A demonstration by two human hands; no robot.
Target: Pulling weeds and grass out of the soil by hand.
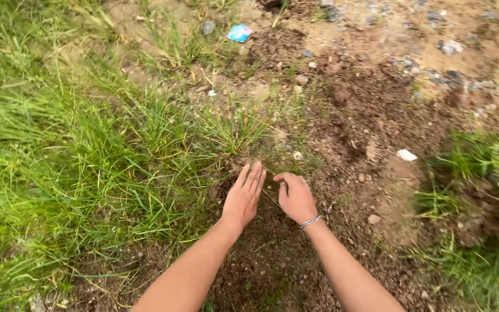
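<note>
On bare soil, beside grass: both hands down.
Left hand flat, fingers spread; right hand curled, empty, touching dirt; white stone well apart.

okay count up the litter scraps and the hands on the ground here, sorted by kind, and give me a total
Hands resting on the loose soil: 2, left hand and right hand, which wears a bracelet
Blue scrap: 1
White scrap: 1
Total: 4
</note>
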